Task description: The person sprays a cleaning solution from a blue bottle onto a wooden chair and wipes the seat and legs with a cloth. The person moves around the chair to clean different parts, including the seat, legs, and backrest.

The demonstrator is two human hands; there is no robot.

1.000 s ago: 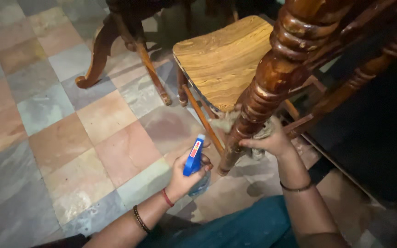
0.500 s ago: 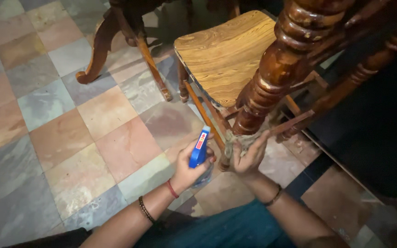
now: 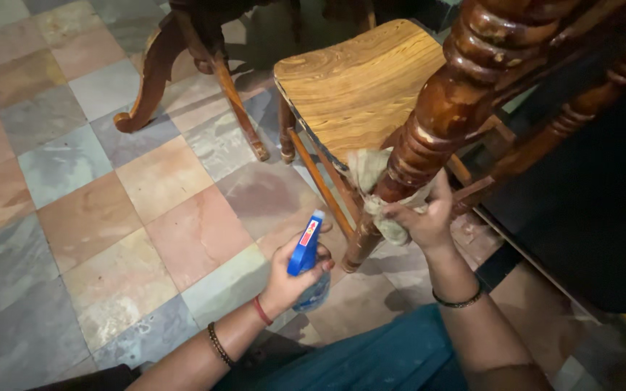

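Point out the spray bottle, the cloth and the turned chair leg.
spray bottle [image 3: 306, 250], head view, on its blue trigger head.
cloth [image 3: 393, 226], head view, on the bunched part under the right hand.
turned chair leg [image 3: 440, 119], head view, mid-shaft.

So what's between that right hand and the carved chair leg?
A crumpled pale cloth lies between the right hand and the turned wooden leg. The hand presses it around the leg, as the head view shows.
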